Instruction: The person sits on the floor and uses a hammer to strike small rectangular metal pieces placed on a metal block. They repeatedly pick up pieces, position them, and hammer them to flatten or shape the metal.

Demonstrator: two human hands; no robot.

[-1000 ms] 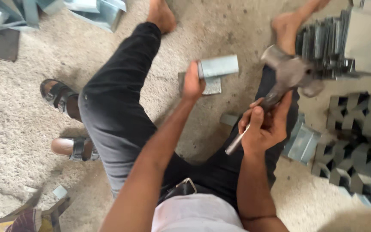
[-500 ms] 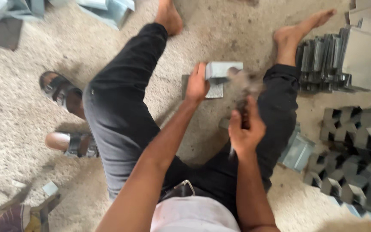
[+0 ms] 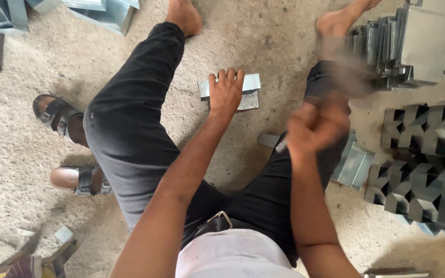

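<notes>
A folded sheet-metal piece (image 3: 247,85) lies on the concrete floor (image 3: 11,134) between the seated person's spread legs, pinned under the left hand (image 3: 226,91), whose fingers lie flat and close together over its top edge. The right hand (image 3: 312,126) is raised above the right thigh, closed in a fist around a tool handle; the tool itself is a motion blur. A stack of flat metal pieces (image 3: 418,44) stands near the right foot, and 2 sandals (image 3: 73,154) lie beside the left leg.
</notes>
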